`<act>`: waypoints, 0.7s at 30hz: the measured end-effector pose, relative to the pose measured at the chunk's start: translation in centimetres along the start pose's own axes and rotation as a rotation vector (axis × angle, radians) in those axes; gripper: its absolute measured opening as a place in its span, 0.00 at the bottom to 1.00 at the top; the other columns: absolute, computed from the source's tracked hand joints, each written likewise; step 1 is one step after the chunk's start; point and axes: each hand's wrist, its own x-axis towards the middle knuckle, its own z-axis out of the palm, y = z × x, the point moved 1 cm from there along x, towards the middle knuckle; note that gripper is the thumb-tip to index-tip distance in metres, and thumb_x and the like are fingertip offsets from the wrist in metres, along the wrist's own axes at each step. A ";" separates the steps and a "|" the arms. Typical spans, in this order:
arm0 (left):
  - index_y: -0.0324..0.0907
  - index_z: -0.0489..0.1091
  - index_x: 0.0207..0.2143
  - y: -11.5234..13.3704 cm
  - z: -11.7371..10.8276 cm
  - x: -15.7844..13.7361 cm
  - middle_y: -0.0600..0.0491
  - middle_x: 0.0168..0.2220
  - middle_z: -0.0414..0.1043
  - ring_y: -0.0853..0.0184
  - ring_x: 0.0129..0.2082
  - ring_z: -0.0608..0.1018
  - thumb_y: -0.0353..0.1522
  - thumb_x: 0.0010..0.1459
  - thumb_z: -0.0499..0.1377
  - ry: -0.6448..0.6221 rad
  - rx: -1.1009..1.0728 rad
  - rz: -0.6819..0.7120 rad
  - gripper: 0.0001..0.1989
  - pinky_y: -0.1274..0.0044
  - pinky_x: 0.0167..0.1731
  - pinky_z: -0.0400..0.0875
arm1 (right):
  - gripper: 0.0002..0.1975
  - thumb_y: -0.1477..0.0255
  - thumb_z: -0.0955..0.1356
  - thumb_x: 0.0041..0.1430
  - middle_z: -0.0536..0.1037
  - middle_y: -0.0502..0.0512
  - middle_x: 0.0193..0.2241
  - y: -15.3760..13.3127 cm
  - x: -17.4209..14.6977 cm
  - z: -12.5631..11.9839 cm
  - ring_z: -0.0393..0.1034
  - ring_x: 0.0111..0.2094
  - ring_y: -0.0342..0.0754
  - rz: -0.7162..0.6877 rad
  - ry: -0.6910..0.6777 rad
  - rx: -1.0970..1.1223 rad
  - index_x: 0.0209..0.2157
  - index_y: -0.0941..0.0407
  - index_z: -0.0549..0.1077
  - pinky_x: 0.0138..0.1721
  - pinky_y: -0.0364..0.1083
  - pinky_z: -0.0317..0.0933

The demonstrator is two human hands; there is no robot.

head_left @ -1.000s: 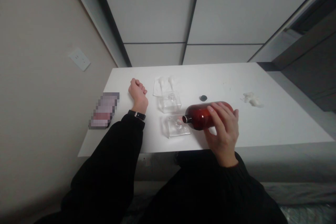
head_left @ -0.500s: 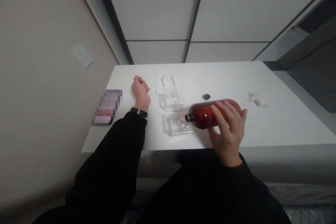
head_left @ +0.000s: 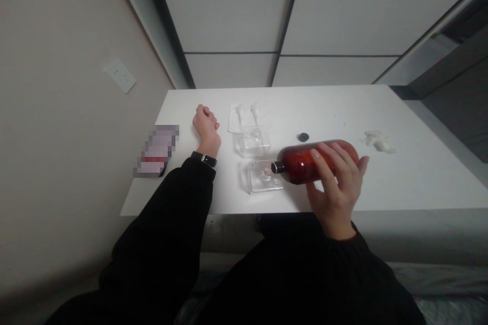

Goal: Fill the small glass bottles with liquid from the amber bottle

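Observation:
My right hand (head_left: 337, 188) is wrapped round a reddish-amber bottle (head_left: 305, 161), tipped nearly level with its uncapped neck pointing left. The bottle's mouth is over the right part of a clear plastic container (head_left: 263, 183) with a round opening on top. Just behind that one stands a second clear container (head_left: 253, 142) of the same kind. A small dark round cap (head_left: 303, 137) lies behind the bottle. My left hand (head_left: 206, 124) rests on the white table, fingers curled into a loose fist; nothing shows in it.
Two white pump-like pieces (head_left: 254, 110) lie on a white sheet (head_left: 233, 122) behind the containers. A blurred-out phone-like object (head_left: 157, 150) is at the table's left edge. Crumpled whitish material (head_left: 378, 141) lies to the right. A wall and paneled doors (head_left: 229, 15) border the table (head_left: 419, 177).
The whole view has shifted slightly as my head moved. My right hand still holds the tipped bottle over the near container, and my left hand stays curled.

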 end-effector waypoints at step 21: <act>0.44 0.55 0.24 0.1 0.2 0.0 0.63 0.18 0.45 0.75 0.13 0.50 0.31 0.70 0.52 -0.014 -0.017 -0.008 0.18 0.80 0.14 0.44 | 0.42 0.87 0.68 0.63 0.79 0.56 0.60 0.0 -0.1 0.1 0.73 0.63 0.59 -0.007 0.015 -0.006 0.72 0.42 0.61 0.74 0.71 0.47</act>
